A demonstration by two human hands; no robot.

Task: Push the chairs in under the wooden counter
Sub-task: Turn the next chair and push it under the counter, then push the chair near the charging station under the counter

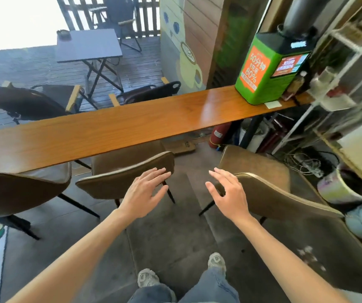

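Note:
A long wooden counter [114,132] runs across the view. Three brown padded chairs stand on my side of it. The left chair [16,191] and the middle chair [114,176] have their seats partly under the counter. The right chair [269,193] stands out from the counter, angled to the right. My left hand [147,191] is open, fingertips at the right end of the middle chair's backrest. My right hand [228,191] is open, fingers spread, at the left end of the right chair's backrest. Neither hand grips anything.
A green charging kiosk [269,66] stands on the counter's right end. A white wire shelf [337,88] and a tangle of cables [306,162] crowd the right side. A red extinguisher [218,134] sits under the counter. Dark chairs and a folding table [88,45] stand on the deck beyond.

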